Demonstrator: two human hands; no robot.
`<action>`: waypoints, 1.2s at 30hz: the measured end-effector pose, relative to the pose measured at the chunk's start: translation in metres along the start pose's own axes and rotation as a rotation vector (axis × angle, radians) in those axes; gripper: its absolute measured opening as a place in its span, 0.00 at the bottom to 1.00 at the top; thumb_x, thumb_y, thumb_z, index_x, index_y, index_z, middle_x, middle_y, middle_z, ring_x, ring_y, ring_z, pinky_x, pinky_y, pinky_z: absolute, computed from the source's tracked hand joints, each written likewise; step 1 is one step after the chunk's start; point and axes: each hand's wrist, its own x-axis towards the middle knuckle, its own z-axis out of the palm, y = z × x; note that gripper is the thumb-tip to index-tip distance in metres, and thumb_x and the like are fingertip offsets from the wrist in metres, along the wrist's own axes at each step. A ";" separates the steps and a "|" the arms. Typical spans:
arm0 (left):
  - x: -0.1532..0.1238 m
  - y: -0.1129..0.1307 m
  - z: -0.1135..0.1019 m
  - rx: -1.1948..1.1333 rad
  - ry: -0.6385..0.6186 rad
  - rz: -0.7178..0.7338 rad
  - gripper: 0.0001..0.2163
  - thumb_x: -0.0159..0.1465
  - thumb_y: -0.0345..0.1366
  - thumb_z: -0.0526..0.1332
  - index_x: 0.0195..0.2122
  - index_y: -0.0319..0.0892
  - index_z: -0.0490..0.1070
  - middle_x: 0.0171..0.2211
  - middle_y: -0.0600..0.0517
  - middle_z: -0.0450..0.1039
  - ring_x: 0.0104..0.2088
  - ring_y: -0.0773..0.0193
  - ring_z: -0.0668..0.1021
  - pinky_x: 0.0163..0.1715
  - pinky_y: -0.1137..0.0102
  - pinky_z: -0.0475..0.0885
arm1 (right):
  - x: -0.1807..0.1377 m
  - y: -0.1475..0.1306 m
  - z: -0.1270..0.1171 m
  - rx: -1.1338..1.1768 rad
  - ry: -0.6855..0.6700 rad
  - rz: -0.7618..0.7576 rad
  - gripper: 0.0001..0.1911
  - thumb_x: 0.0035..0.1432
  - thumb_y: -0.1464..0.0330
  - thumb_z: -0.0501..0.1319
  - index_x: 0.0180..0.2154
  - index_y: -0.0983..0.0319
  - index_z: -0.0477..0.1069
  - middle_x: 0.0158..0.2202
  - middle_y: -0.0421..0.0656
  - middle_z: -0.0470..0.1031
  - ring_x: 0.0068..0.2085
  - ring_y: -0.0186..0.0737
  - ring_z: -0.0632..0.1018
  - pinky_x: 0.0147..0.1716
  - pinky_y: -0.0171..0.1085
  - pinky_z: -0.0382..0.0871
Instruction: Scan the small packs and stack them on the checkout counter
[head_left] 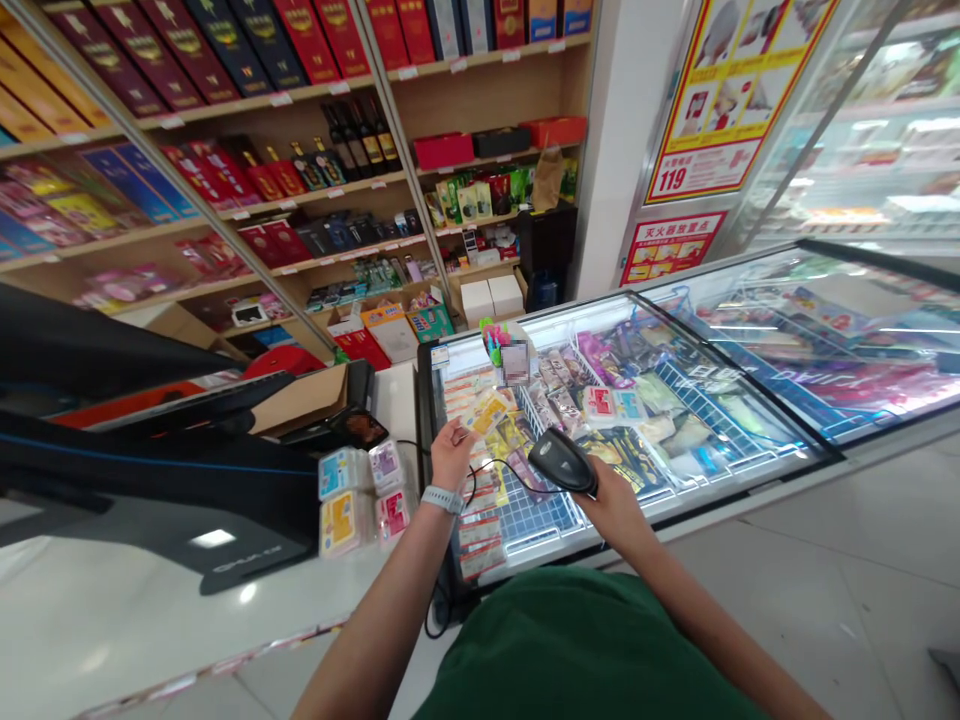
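My left hand [452,450], with a pale watch band at the wrist, is closed on the edge of a clear plastic box with a yellow label [487,412]. The box is over the left end of the glass-topped freezer [750,462]. In my right hand [606,500] is a black barcode scanner [561,462], its head pointing left toward the box. A black cable [517,478] runs from the scanner past my left wrist. Two more boxes, one red-labelled [600,402] and one blue-labelled [630,404], lie on the freezer to the right of the scanner.
Stacks of similar boxes [345,520] stand on the white counter [285,610] at left, beside a dark checkout machine [165,490]. An open cardboard box [304,400] is behind them. Shelves [300,90] of gift boxes and bottles line the back wall.
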 end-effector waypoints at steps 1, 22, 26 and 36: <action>0.000 0.000 0.000 0.002 -0.002 0.002 0.24 0.44 0.33 0.70 0.44 0.38 0.71 0.28 0.55 0.73 0.33 0.66 0.76 0.38 0.70 0.69 | 0.000 -0.001 -0.001 0.000 -0.002 0.004 0.14 0.50 0.70 0.58 0.42 0.60 0.67 0.36 0.43 0.75 0.39 0.46 0.77 0.38 0.40 0.69; -0.005 0.003 0.005 -0.010 0.001 -0.031 0.24 0.43 0.34 0.71 0.42 0.38 0.69 0.30 0.53 0.75 0.34 0.65 0.77 0.40 0.68 0.70 | 0.000 -0.004 -0.003 -0.001 -0.052 0.019 0.15 0.53 0.70 0.57 0.44 0.62 0.68 0.39 0.46 0.76 0.42 0.47 0.77 0.40 0.40 0.68; -0.004 0.002 0.004 -0.009 -0.004 -0.029 0.23 0.43 0.34 0.70 0.42 0.38 0.70 0.29 0.54 0.74 0.34 0.65 0.77 0.39 0.68 0.70 | -0.001 -0.003 -0.002 -0.023 -0.064 0.019 0.14 0.54 0.70 0.57 0.44 0.61 0.67 0.39 0.46 0.75 0.42 0.46 0.76 0.40 0.40 0.67; -0.001 -0.003 0.000 0.007 0.004 -0.013 0.22 0.44 0.32 0.70 0.42 0.39 0.70 0.28 0.55 0.74 0.33 0.66 0.77 0.38 0.69 0.69 | 0.001 0.000 0.001 -0.045 -0.073 0.025 0.17 0.54 0.70 0.57 0.47 0.63 0.67 0.41 0.48 0.75 0.43 0.47 0.76 0.41 0.40 0.67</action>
